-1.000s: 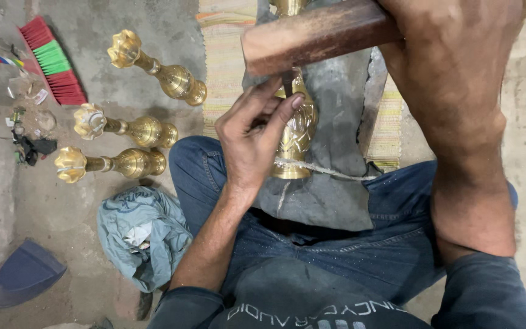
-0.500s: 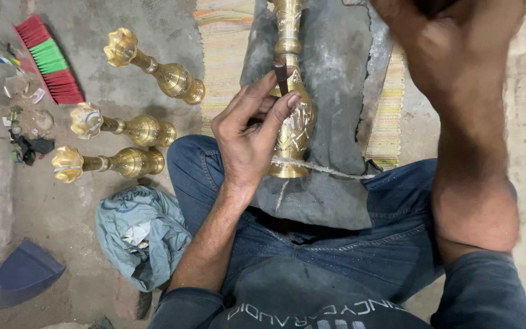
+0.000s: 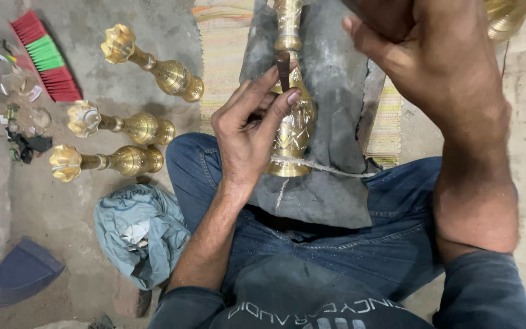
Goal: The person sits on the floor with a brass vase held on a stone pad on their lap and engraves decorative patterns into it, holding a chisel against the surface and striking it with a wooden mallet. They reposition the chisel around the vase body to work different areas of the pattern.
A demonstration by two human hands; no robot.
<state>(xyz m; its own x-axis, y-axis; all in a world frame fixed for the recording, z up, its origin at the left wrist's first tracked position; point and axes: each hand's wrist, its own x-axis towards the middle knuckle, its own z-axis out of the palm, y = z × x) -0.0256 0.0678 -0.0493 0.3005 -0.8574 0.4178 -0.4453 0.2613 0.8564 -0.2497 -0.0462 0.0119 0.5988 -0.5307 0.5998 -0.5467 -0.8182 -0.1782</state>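
An engraved brass vase (image 3: pixel 293 131) lies on a grey pad (image 3: pixel 336 91) across my lap, tied down by a string (image 3: pixel 327 168). My left hand (image 3: pixel 248 137) pinches a small dark chisel (image 3: pixel 283 68), whose tip rests on the vase's shoulder. My right hand (image 3: pixel 439 61) is raised close to the camera at the upper right, fist closed around a dark handle (image 3: pixel 391 15). The rest of that tool is hidden above the frame.
Three finished brass vases (image 3: pixel 153 64) (image 3: pixel 123 126) (image 3: pixel 108 160) lie on the concrete floor to the left. A red and green brush (image 3: pixel 47 58) lies beyond them. A blue cloth (image 3: pixel 138 231) and a blue dustpan (image 3: pixel 19 274) are near my left knee. A striped mat (image 3: pixel 220 55) lies under the pad.
A second ago a wooden mallet head lay across the top of the view. My right hand has since lifted it out of the frame. My left hand and the chisel stayed on the vase.
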